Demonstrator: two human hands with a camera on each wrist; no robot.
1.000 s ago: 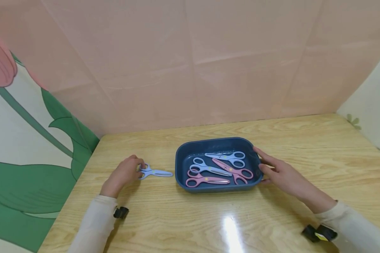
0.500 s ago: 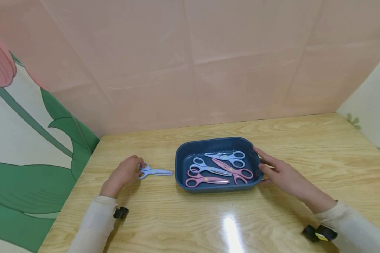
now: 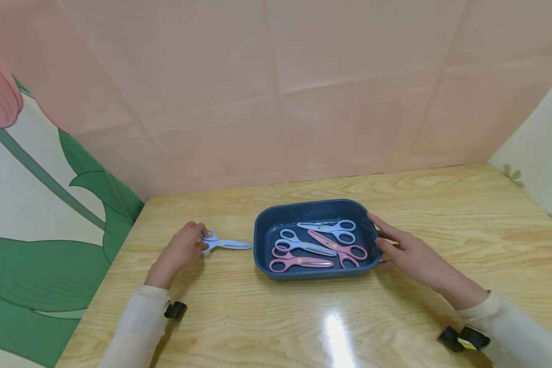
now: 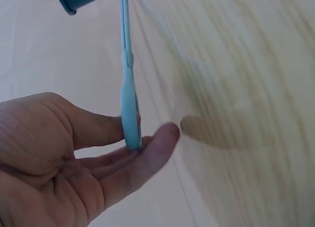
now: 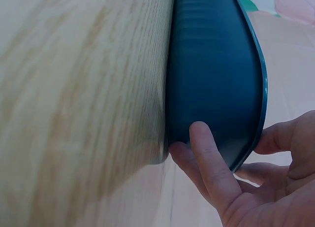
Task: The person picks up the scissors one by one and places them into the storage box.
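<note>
My left hand (image 3: pixel 177 254) pinches a pair of light-blue scissors (image 3: pixel 230 245) by the handle loops. In the left wrist view the scissors (image 4: pixel 129 96) are seen edge-on between thumb and fingers, clear of the wooden table. Their blades are closed and point right, tips close to the left wall of a dark-blue bin (image 3: pixel 313 275). My right hand (image 3: pixel 409 254) holds the right end of this bin. In the right wrist view, fingertips (image 5: pixel 199 133) press its outer wall while another digit sits at the rim. Inside the bin lie light-blue scissors (image 3: pixel 305 247) and pink scissors (image 3: pixel 303 261).
The wooden table (image 3: pixel 257 327) reaches back to a pink-covered wall (image 3: pixel 276 102). A panel with a painted flower and green leaves (image 3: pixel 46 204) borders the left side, and a pale wall (image 3: pixel 538 153) stands at right. Black wrist cameras show under both sleeves.
My left hand has raised the light-blue scissors slightly off the table, and they have turned a little. The right hand and the bin have stayed in place.
</note>
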